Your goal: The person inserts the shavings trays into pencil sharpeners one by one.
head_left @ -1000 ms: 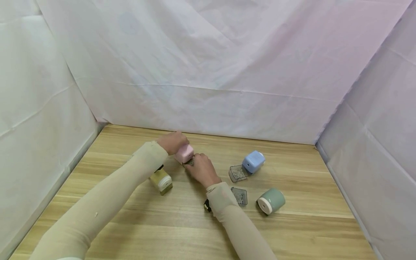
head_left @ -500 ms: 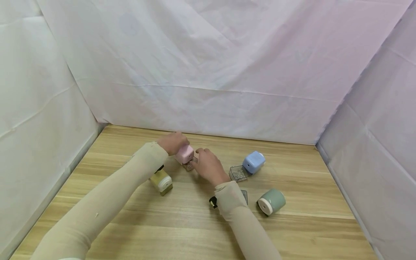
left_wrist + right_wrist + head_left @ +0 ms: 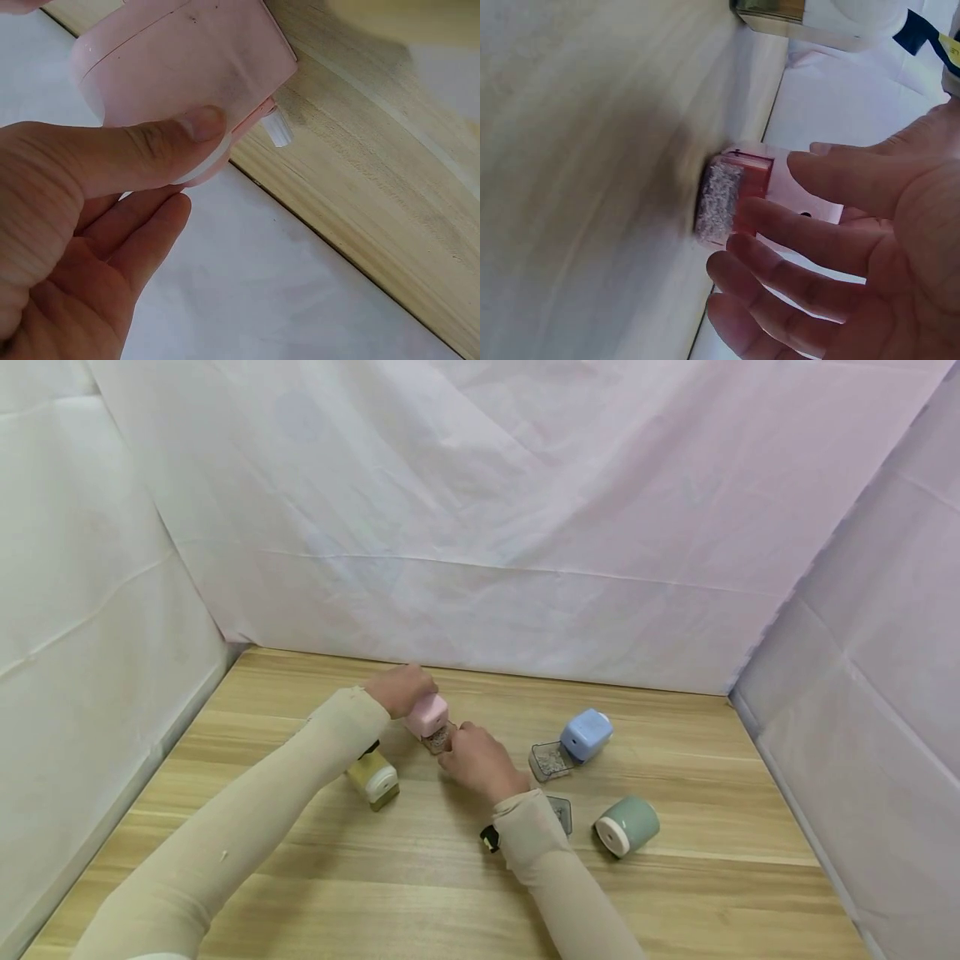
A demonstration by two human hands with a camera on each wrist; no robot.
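Observation:
My left hand (image 3: pixel 405 689) grips a pink pencil sharpener (image 3: pixel 427 715) near the back of the table, the thumb pressed along its side in the left wrist view. A small pale crank handle (image 3: pixel 279 129) sticks out beyond the thumb there. At the sharpener's front, a clear drawer (image 3: pixel 718 201) full of shavings juts partly out. Close against that drawer is my right hand (image 3: pixel 480 762), its fingers (image 3: pixel 810 236) spread and loosely bent in the right wrist view, pinching nothing. Whether a fingertip touches the drawer I cannot tell.
A yellow sharpener (image 3: pixel 371 781) stands left of the right hand. To the right are a blue sharpener (image 3: pixel 587 733) with its shavings drawer (image 3: pixel 551 762) in front, and a green one (image 3: pixel 628 827) lying on its side. Another drawer (image 3: pixel 561 812) is partly behind the right sleeve.
My right hand has drawn back from the pink sharpener's drawer to the right, then lowered slightly beside it. More of the drawer and its shavings shows. The left hand has stayed put.

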